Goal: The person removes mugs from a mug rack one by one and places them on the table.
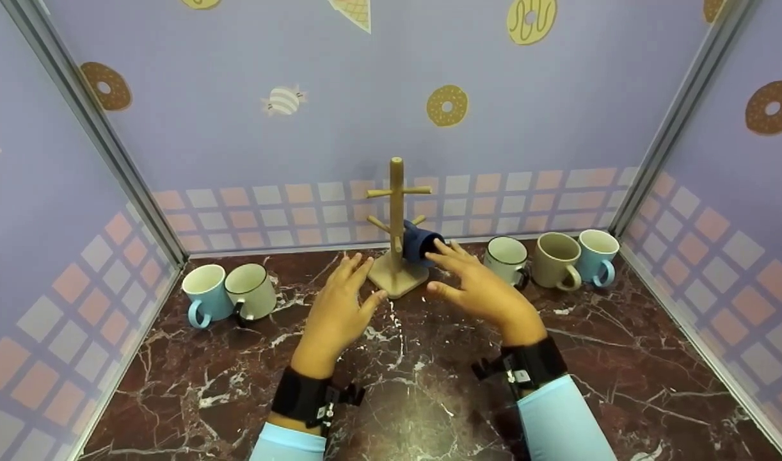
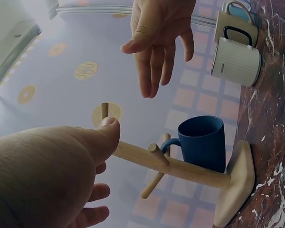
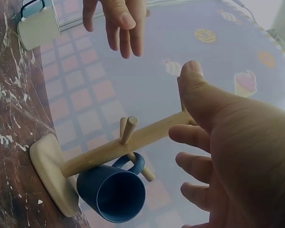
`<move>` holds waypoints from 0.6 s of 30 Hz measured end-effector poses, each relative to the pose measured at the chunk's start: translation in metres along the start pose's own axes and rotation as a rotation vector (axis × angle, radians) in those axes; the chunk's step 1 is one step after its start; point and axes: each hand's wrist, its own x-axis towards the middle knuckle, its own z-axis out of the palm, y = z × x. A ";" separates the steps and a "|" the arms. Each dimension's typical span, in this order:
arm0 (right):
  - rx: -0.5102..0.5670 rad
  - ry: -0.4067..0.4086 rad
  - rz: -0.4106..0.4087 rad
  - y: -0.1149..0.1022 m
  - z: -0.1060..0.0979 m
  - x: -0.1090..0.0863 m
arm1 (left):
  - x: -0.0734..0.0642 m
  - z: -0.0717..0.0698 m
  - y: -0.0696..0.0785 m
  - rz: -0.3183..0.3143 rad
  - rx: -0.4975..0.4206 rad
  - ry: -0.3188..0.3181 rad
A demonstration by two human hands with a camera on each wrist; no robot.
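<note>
A wooden mug tree [image 1: 397, 211] with several pegs stands upright at the back of the marble table. On one of its lower right pegs a dark blue mug [image 3: 121, 192] hangs by its handle, mouth tilted outward. My left hand [image 1: 341, 304] hovers in front and to the left of the stand, fingers spread and holding nothing. On the other side my right hand [image 1: 484, 291] is held up with its fingers loosely extended, overlapping the blue mug's edge in the head view. In the right wrist view a gap shows between the right hand and that mug.
At the left stand a light blue mug [image 1: 208, 296] and a cream mug [image 1: 253, 293] with a black handle. To the right are a white mug [image 1: 505, 259], a beige mug [image 1: 553, 262] and another light blue mug [image 1: 596, 259]. Patterned walls [image 1: 340, 141] enclose the table.
</note>
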 end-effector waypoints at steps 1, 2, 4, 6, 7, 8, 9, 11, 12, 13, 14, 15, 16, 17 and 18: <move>-0.001 0.007 -0.001 -0.001 0.000 0.000 | 0.000 0.000 0.000 -0.002 0.000 0.001; 0.002 0.016 -0.001 -0.002 -0.001 0.001 | 0.000 0.000 0.000 -0.002 0.001 0.004; 0.002 0.038 0.001 -0.004 -0.001 0.002 | -0.001 0.000 0.000 0.000 0.003 0.009; -0.003 0.064 0.006 -0.007 -0.003 0.002 | -0.001 -0.001 0.000 0.006 0.000 0.016; -0.006 0.076 0.013 -0.009 -0.004 0.003 | -0.002 -0.001 0.000 0.008 -0.002 0.021; -0.007 0.091 0.020 -0.012 -0.005 0.005 | -0.002 -0.002 0.000 0.009 -0.006 0.026; -0.015 0.109 0.031 -0.015 -0.007 0.007 | -0.003 -0.002 0.000 0.010 -0.008 0.029; -0.028 0.149 0.058 -0.023 -0.012 0.012 | -0.004 -0.004 0.001 0.008 -0.009 0.031; -0.038 0.175 0.071 -0.027 -0.016 0.016 | -0.004 -0.005 0.001 0.008 -0.008 0.029; -0.048 0.198 0.083 -0.032 -0.020 0.019 | -0.004 -0.005 0.002 0.008 -0.005 0.028; -0.059 0.222 0.088 -0.036 -0.024 0.024 | -0.005 -0.006 0.003 0.008 -0.003 0.027; -0.076 0.243 0.091 -0.040 -0.029 0.028 | -0.005 -0.007 0.005 0.008 0.001 0.026; -0.088 0.258 0.089 -0.043 -0.034 0.033 | -0.005 -0.007 0.006 0.007 0.005 0.025; -0.095 0.268 0.091 -0.046 -0.039 0.038 | -0.005 -0.007 0.007 0.011 0.005 0.026; -0.102 0.270 0.097 -0.049 -0.045 0.043 | -0.006 -0.006 0.008 0.014 0.007 0.023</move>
